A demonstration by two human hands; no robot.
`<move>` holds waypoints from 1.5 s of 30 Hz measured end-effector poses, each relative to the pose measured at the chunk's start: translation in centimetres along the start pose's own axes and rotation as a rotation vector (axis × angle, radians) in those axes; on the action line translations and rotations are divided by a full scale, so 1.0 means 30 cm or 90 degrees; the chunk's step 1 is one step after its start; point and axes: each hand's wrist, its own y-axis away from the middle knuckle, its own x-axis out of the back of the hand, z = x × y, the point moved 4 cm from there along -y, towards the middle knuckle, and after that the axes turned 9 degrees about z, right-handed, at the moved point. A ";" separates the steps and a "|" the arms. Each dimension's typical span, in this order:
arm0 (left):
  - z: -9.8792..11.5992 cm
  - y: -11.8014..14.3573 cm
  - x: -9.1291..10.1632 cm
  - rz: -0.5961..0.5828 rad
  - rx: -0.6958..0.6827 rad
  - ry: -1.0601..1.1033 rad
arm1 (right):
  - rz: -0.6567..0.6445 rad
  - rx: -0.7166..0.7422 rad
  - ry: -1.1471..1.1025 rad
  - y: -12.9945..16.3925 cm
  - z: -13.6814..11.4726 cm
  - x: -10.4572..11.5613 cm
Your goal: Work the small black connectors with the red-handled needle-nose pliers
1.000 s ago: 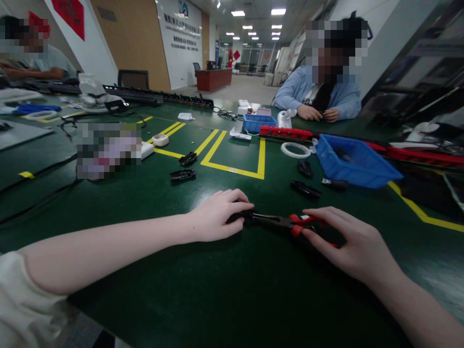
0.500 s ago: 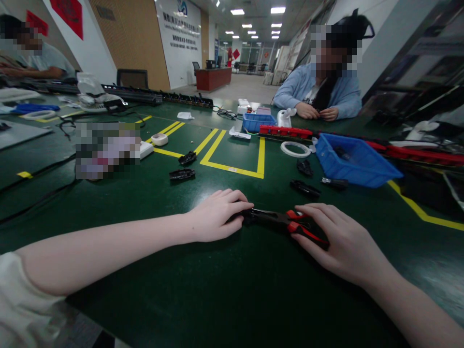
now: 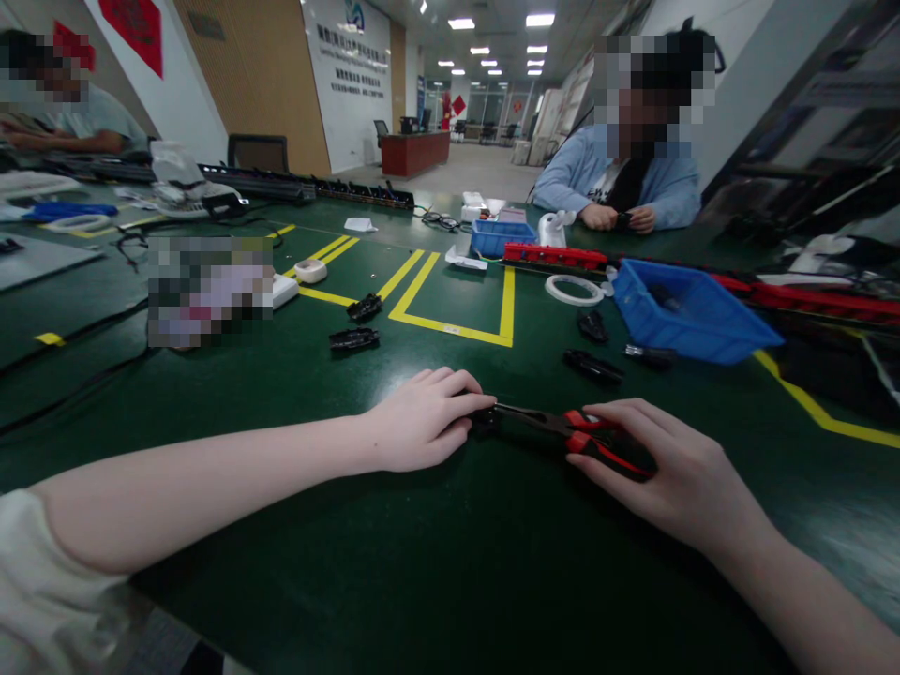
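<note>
1. Pressing down on the green table [image 3: 450, 581], the left hand [image 3: 422, 427] lies curled over a small black part [image 3: 484, 419] at the plier tips; its fingers are bent and closed about the part, though how much of the part sits inside the grip cannot be told.

2. The right hand [image 3: 675, 478] is wrapped round the red-and-black handles of the pliers [image 3: 562, 429], fingers closed over them, with the tool lying almost flat on the table and its nose pointing left toward the other hand.

3. The pliers' nose meets the black part just beside the left fingertips; whether the nose has bitten on the part or only touches it is too dark to judge.

4. The step in hand looks like working the pliers on the held part: one hand steadies, the other drives the tool.

5. Any further move seems to call for a firm hold by the left hand, so the part does not skid on the smooth mat, and a squeeze kept in line with the nose, well clear of the fingertips.

6. More black parts [image 3: 355, 338] lie farther out on the table, near yellow tape lines, and a blue bin [image 3: 693, 314] stands to the right; a co-worker in a light blue top [image 3: 619, 183] sits across the table.
</note>
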 end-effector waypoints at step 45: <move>0.008 -0.005 0.016 0.034 -0.015 0.123 | -0.021 0.029 0.008 -0.002 -0.011 -0.008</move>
